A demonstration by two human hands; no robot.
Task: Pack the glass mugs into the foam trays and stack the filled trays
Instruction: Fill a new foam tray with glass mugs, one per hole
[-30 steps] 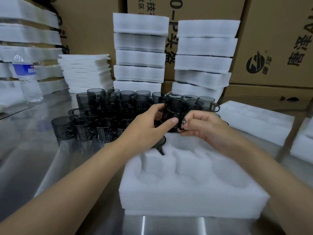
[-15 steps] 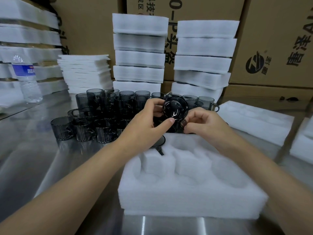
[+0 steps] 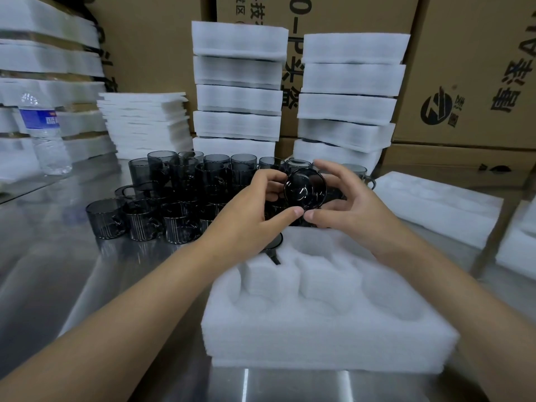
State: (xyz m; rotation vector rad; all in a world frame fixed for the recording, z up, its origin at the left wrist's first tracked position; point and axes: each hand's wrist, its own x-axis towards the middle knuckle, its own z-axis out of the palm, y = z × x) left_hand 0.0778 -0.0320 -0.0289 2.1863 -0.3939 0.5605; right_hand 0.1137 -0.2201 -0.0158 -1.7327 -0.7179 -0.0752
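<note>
Head view, one entry, places given from the foam tray (image 3: 319,338).

- Step in hand: by judgement, loading a tray that is barely begun. One seated mug (image 3: 274,242) shows as a dark rim and handle in the far-left pocket; the other visible pockets are bare.
- Held mug (image 3: 304,188): smoky glass, in the air just beyond the tray's far edge, tipped so a round end faces the camera. Which end cannot be told.
- Left hand (image 3: 255,216): thumb and curled fingers pinch the mug's left side.
- Right hand (image 3: 353,210): thumb under, fingers arched over the mug's right side, gripping it.
- Next move, as judged: turn the mug upright, line its handle with a pocket's slot, and lower it into a free pocket beside the seated one. Glass, so a gentle set-down.
- Loose mugs (image 3: 174,204): a crowded cluster beyond the tray, to its left.
- Surface: steel table (image 3: 58,271), reflective, under the tray.
- Filled-tray stacks (image 3: 237,97): two columns behind the tray.
- Thin foam sheets (image 3: 145,123): piled far left of those.
- Spare tray (image 3: 435,207): right of the tray.
- Water bottle (image 3: 46,134): far left.
- Cartons (image 3: 478,68): printed cardboard, walling the back.
</note>
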